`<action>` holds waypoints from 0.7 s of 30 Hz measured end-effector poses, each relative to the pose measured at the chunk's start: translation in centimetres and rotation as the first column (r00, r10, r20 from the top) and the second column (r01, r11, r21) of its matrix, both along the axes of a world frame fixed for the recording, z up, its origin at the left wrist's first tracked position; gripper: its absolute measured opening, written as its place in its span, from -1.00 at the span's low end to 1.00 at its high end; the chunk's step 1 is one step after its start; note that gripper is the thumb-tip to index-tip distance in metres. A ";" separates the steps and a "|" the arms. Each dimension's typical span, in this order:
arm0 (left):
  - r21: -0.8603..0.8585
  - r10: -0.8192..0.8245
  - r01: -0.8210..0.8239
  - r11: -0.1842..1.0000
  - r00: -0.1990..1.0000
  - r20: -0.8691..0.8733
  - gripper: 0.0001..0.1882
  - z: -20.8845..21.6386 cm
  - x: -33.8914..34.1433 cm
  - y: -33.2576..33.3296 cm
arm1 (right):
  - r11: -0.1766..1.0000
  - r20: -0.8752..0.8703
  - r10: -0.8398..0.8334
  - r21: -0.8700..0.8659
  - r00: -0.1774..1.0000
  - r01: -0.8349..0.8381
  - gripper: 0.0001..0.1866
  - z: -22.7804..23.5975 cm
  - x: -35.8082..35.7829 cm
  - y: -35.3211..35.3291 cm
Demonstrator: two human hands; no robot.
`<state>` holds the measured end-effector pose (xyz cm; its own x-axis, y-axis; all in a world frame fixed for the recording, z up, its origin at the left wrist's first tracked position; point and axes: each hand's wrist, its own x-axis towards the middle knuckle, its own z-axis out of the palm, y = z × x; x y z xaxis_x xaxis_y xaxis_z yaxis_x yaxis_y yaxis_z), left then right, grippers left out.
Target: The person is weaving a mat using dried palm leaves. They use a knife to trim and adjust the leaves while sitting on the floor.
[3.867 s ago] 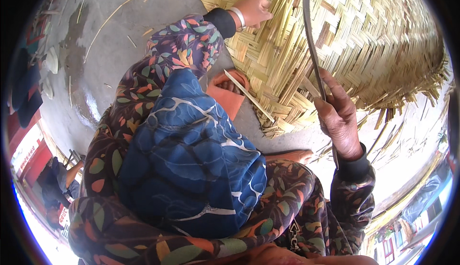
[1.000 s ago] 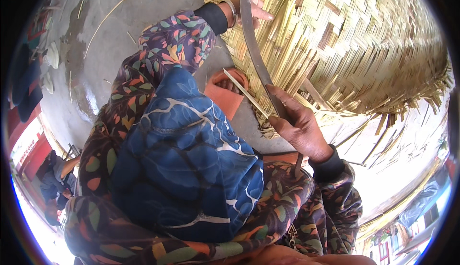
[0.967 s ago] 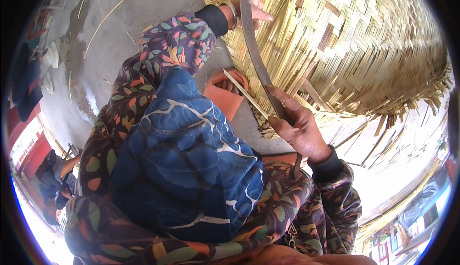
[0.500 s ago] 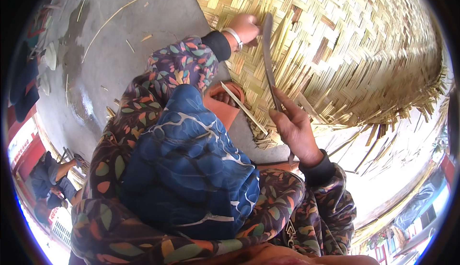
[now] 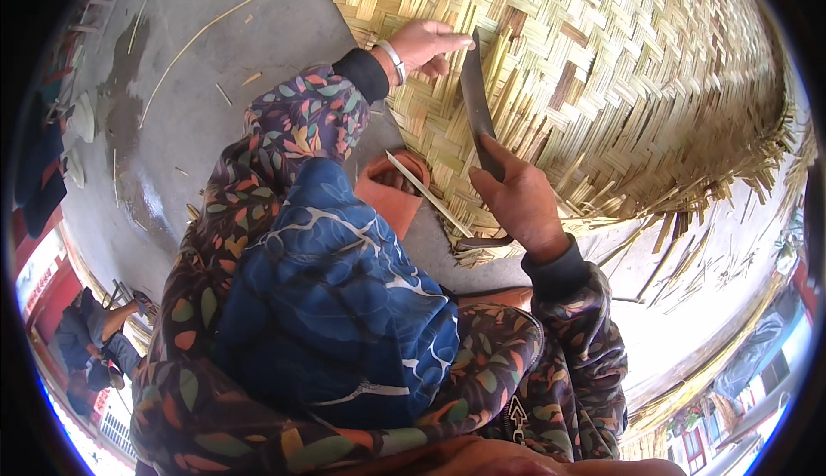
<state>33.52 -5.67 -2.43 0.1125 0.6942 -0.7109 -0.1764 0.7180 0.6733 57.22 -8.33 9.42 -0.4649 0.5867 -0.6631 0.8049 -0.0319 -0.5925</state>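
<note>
Beyond our hands, the woven mat (image 5: pixel 619 55) of pale split strips filled the upper right, its near corner resting on the grey floor (image 5: pixel 297 42). A blue cloth (image 5: pixel 335 304) lay over our front, and beside the mat's near edge sat an orange sandal (image 5: pixel 387 205) with our toes inside it.

Most of that broad surface was closely interlaced, so we judged the weaving well advanced. What seemed left was at the margins: a shaggy fringe (image 5: pixel 671 228) hung uneven along the lower right border, and loose strip ends (image 5: pixel 527 128) stood out from the weave near our hands. How many more there were we couldn't tell.

Our right hand (image 5: pixel 529 205) was clamped on a dark curved blade (image 5: pixel 473 89), thumb and forefinger pinching it, the tip reaching up over the weave. Our left hand (image 5: pixel 422 46) was near that tip, forefinger stretched out and the lower fingers curled beneath; whether they pinched a strip, we couldn't tell.

Smallest was a narrow pale strip (image 5: pixel 430 196), slanting from above the sandal to the mat's near corner.
</note>
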 end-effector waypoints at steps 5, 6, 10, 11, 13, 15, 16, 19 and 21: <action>0.024 -0.076 0.080 0.996 0.988 -0.137 -0.52 -1.0 0.1 1.1 | 0.986 0.194 0.089 0.119 0.977 -0.114 -0.39 -1.1 -1.7 -1.0; 0.013 -0.073 0.076 0.997 0.987 -0.143 -0.51 -0.5 0.3 1.3 | 0.986 0.216 0.081 0.124 0.973 -0.109 -0.38 -1.7 -2.2 -1.0; -0.025 -0.020 0.016 1.000 0.984 -0.178 -0.48 0.6 0.6 1.2 | 0.977 0.221 0.082 0.176 0.972 -0.123 -0.41 -2.5 -3.3 -1.0; -0.041 -0.003 -0.004 0.999 0.986 -0.169 -0.49 0.8 0.6 1.1 | 0.979 0.212 0.092 0.161 0.973 -0.128 -0.41 -2.0 -3.3 -0.7; -0.071 0.028 -0.039 0.997 0.988 -0.150 -0.52 1.0 0.6 1.1 | 0.982 0.193 0.108 0.134 0.975 -0.135 -0.41 -0.5 -3.0 0.3; -0.092 0.086 -0.097 0.991 0.989 -0.117 -0.58 0.7 0.2 0.4 | 0.985 0.171 0.151 0.054 0.974 -0.163 -0.43 1.1 -2.1 0.0; -0.102 0.115 -0.123 0.987 0.990 -0.081 -0.59 0.5 -0.2 -0.1 | 0.985 0.162 0.163 0.023 0.973 -0.169 -0.43 1.5 -1.4 -0.4; -0.125 0.142 -0.144 0.982 0.990 -0.024 -0.56 -0.3 -0.7 -0.3 | 0.993 0.112 0.085 -0.086 0.990 -0.076 -0.46 2.6 -0.9 -0.4; -0.130 0.127 -0.125 0.984 0.992 0.010 -0.48 -0.8 -0.7 0.0 | 0.993 0.015 -0.030 -0.115 0.999 0.032 -0.47 2.0 -0.2 -0.5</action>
